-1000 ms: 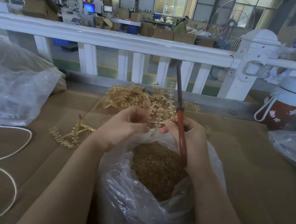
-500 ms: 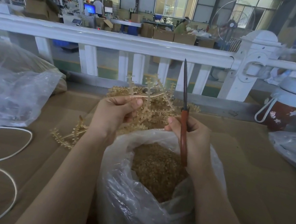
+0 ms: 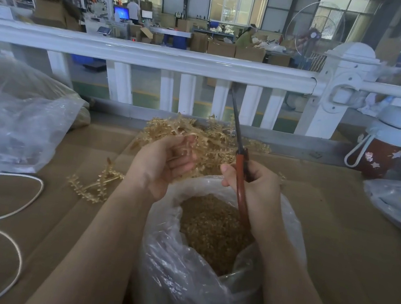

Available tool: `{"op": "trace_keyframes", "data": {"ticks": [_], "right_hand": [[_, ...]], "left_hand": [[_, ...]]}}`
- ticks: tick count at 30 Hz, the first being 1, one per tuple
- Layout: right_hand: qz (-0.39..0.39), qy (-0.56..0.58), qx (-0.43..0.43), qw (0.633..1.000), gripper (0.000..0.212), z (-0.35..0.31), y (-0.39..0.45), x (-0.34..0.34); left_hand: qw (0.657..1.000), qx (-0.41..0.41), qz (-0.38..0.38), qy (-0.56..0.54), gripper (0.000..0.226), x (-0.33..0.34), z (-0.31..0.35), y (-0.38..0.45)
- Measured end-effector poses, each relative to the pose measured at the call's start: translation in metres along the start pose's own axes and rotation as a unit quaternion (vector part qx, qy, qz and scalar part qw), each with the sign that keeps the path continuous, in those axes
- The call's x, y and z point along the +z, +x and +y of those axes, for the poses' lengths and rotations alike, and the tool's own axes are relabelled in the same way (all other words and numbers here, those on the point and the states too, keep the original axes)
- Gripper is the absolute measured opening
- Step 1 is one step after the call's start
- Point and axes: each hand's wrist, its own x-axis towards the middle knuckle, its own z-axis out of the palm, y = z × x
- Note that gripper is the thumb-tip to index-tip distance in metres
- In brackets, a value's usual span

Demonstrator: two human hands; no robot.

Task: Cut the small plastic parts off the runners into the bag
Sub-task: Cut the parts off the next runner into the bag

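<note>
A clear plastic bag [image 3: 203, 279] stands open in front of me, partly full of small amber parts [image 3: 212, 225]. My right hand [image 3: 256, 187] grips red-handled scissors [image 3: 240, 172] above the bag's rim, with the blades pointing up and away. My left hand [image 3: 159, 164] holds an amber runner [image 3: 195, 141] in curled fingers just left of the scissors, above the bag's far edge. Behind both hands lies a heap of runners [image 3: 211, 138] with parts on them.
Another runner [image 3: 95, 184] lies on the cardboard-covered table [image 3: 336, 233] at the left. A large clear bag [image 3: 15, 117] and a white cord [image 3: 9, 203] sit far left. A red bottle with a white lid [image 3: 386, 143] and another bag [image 3: 399, 203] stand right. A white railing [image 3: 156, 56] runs behind.
My left hand has turned palm-up and lowered the runner towards the heap. The scissors have tilted a little to the left while my right hand stayed over the bag.
</note>
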Motion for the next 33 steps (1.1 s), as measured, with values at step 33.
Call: {"op": "trace_keyframes", "data": {"ticks": [33], "right_hand": [[0.002,-0.200,-0.026,0.979,0.014,0.027,0.009,0.007]], "left_hand": [[0.997,-0.001,0.001,0.081,0.028,-0.001,-0.017,0.003]]}}
